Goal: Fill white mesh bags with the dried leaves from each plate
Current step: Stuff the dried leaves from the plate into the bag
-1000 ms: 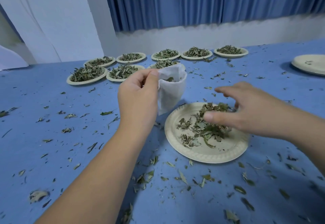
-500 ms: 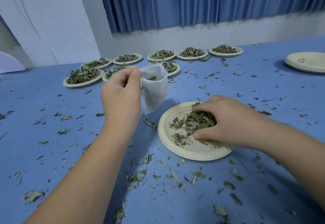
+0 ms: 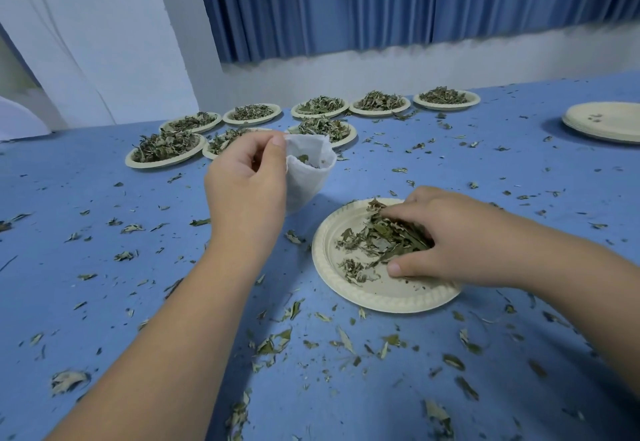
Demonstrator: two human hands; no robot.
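The left hand [image 3: 247, 184] is held up in the air, behind and to the left of the near plate [image 3: 374, 296]. The top edge of a white mesh bag [image 3: 308, 177] is pinched between its thumb and fingers. The bag is hung from that pinch with its mouth open, and a few bits of leaf can be seen inside. The bag is kept apart from the near plate.

The right hand [image 3: 450, 243] is laid on the right side of the near plate. Its fingers are curled over a clump of dried leaves [image 3: 377, 236] and its thumb is pressed in at the front, so the clump is gripped. More leaves are spread over the left half of the near plate, and bare plate is seen along its front edge.

The near plate is set flat on a blue table [image 3: 69, 180]. Small leaf bits [image 3: 273, 343] are scattered on the table all around the near plate, with many in front of it.

Far behind the near plate and to its left, eight full plates [image 3: 164, 149] are set out in two rows, each heaped with leaves. One of them is partly hidden by the left hand. Far behind the near plate and to its right, a stack of plates [image 3: 602, 121] is seen with only a few crumbs on top. A blue curtain [image 3: 346, 0] is hung well behind the near plate.
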